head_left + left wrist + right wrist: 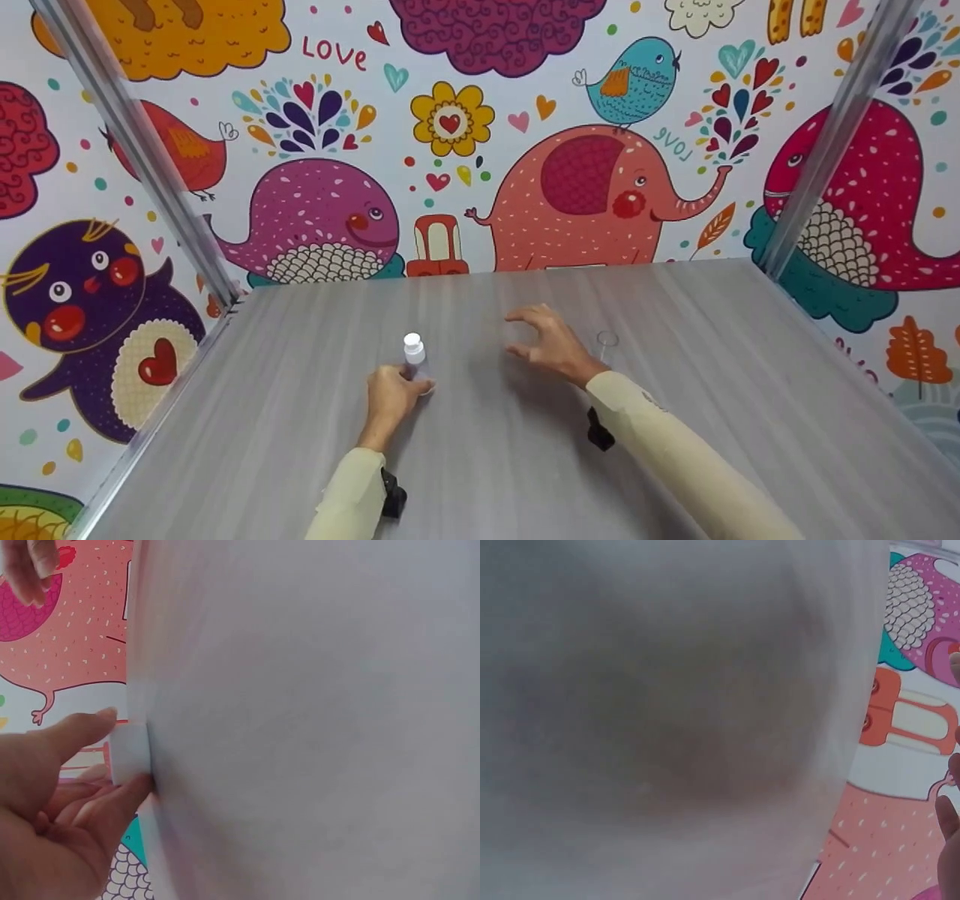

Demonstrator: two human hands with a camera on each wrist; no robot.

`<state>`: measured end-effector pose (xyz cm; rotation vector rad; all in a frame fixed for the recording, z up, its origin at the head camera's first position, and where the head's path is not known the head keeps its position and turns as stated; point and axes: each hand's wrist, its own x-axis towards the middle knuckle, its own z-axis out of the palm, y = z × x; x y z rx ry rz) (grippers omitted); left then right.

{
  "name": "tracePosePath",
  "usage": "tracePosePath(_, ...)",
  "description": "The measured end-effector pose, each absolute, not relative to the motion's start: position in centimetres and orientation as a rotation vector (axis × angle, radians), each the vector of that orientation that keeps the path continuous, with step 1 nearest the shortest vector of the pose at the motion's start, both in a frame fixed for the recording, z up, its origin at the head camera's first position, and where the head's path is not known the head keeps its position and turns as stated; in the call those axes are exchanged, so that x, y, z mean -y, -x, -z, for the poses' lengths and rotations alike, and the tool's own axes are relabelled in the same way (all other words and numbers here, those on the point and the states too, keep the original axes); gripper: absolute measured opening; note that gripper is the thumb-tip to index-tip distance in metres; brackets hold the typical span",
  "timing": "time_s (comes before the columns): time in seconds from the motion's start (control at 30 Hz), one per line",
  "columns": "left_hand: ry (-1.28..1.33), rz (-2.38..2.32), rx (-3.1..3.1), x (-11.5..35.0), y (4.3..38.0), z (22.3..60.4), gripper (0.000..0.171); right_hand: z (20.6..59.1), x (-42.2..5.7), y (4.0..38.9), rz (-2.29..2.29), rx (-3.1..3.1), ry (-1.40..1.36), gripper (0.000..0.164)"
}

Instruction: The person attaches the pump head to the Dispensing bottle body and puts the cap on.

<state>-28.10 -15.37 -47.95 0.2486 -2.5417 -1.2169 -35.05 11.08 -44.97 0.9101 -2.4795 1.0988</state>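
A small see-through bottle with a white cap (pixel 413 346) stands upright on the table, left of the middle. My left hand (pixel 391 394) holds it low, thumb on the right side and fingers on the left. In the left wrist view, the thumb and fingers of the left hand (pixel 67 802) lie around the pale lower part of the bottle (pixel 130 754). My right hand (pixel 551 341) is over the table to the right, fingers spread and bent, nothing between them. Only its fingers (pixel 946 819) show at the edge of the right wrist view.
Right of the right hand, partly behind its wrist, is a clear thing with a thin round rim (pixel 607 332). The grey wood-grain table (pixel 480 465) ends at a wall with printed cartoon animals (pixel 585 202). Metal posts (pixel 806 180) rise at both back corners.
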Motion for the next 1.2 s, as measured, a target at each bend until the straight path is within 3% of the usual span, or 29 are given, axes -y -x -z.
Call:
tracePosePath(0.67, -0.253, 1.229, 2.537, 15.3, 28.3, 47.8, 0.023, 44.8, -15.9, 35.1, -1.094, 2.719, -0.682, 0.050)
tracePosePath(0.9, -0.259, 1.189, 2.568, 15.4, 28.2, 47.9, 0.034, 44.7, -17.3, 34.8, -1.076, 2.739, -0.639, 0.049)
tracePosePath(1.2, -0.264, 1.238, 2.563, 15.5, 28.2, 47.9, 0.029, 44.9, -18.8, 34.7, -1.064, 2.747, -0.580, 0.048)
